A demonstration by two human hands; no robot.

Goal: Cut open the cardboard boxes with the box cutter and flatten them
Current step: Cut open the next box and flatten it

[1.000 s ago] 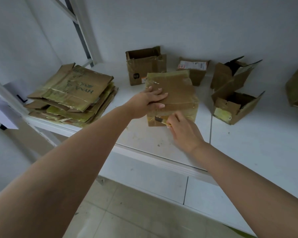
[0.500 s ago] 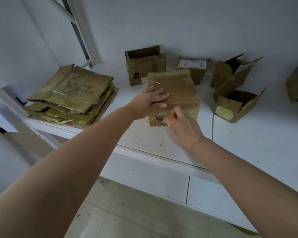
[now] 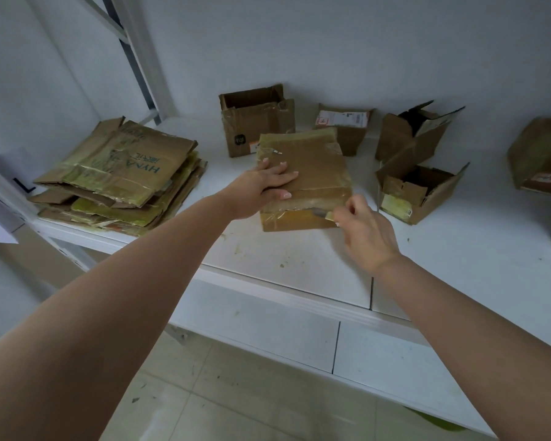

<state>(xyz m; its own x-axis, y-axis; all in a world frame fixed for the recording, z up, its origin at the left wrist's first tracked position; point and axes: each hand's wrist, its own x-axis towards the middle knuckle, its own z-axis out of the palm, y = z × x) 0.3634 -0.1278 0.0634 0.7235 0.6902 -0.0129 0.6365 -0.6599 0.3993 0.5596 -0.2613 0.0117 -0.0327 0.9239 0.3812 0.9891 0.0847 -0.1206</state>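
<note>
White shelf (image 3: 299, 265): box cutter (image 3: 323, 214) slitting box (image 3: 312, 167)

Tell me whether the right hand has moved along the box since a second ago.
Yes. The right hand with the box cutter has slid rightward along the taped box's front edge, from near its left corner to its right.

Two bare forearms, no sleeves in view, no watch, bracelet or ring to be seen. Left hand (image 3: 261, 189) with longish rounded fingernails in a pale, glossy polish, plainest on the thumb and the far fingertips. Right hand (image 3: 365, 232) seen from the back, knuckles smooth, one pale nail just showing at its left edge. Wrists slim, unmarked.
</note>
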